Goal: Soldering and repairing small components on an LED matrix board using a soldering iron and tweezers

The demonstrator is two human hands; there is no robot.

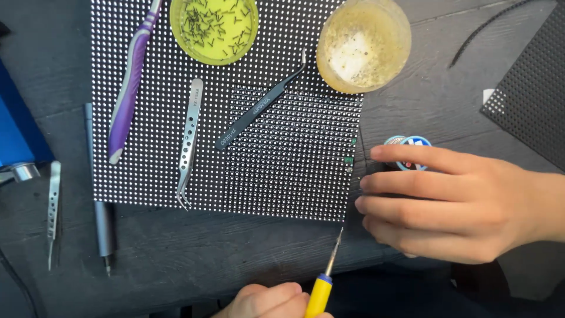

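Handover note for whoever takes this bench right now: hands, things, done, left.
Left hand: grip shut on yellow-handled tool, tip just off the LED panel at its bottom edge.
Right hand: open, fingers at the panel's right edge, over a blue-and-white spool.
Black tweezers, silver tweezers and purple toothbrush lie on the panel.
Done: cannot tell.
Left: the lower-right block looks dark and the rest is lit.

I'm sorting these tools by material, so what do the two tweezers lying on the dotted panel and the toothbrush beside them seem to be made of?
The silver tweezers look like bare brushed metal: a pale grey sheen and a row of punched holes. The black tweezers are matte and dark, probably coated metal, though plastic cannot be ruled out. The toothbrush looks like glossy moulded plastic in purple and white, with soft highlights along its handle.
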